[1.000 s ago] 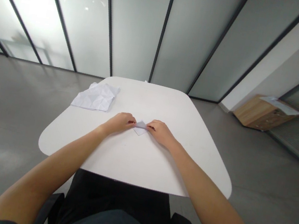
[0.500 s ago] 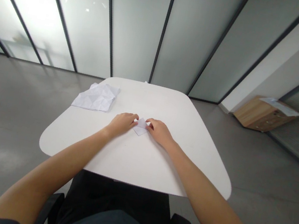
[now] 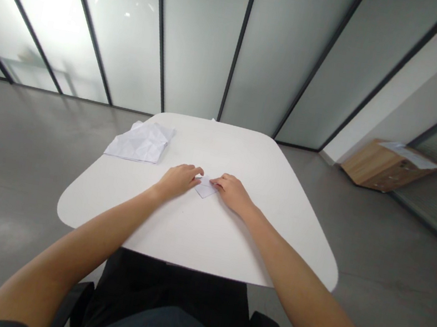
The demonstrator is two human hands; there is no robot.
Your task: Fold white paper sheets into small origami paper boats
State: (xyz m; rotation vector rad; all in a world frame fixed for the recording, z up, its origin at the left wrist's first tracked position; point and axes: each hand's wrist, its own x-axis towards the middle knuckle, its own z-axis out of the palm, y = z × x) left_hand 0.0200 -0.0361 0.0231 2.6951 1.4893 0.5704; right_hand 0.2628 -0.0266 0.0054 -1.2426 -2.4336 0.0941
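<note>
Right hand (image 3: 233, 195) narrowly curled, fingertips (image 3: 215, 183) on a small white folded-paper diamond (image 3: 205, 188) lying on a rounded white tabletop (image 3: 205, 237); left hand (image 3: 178, 182) curled just beside it, any pinch too small to tell. Risk: a slipping fingertip shifting the thin paper and skewing its crease.

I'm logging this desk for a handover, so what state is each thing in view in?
White table: holding two pieces of paper.
Folded paper: small diamond shape, lying flat.
Right hand: fingertips resting on the folded paper.
Left hand: curled, fingertips just beside the folded paper.
Creased white sheet: covered in fold lines, lying on the table.
Wooden drawer unit: on the floor, with white paper on top.
</note>
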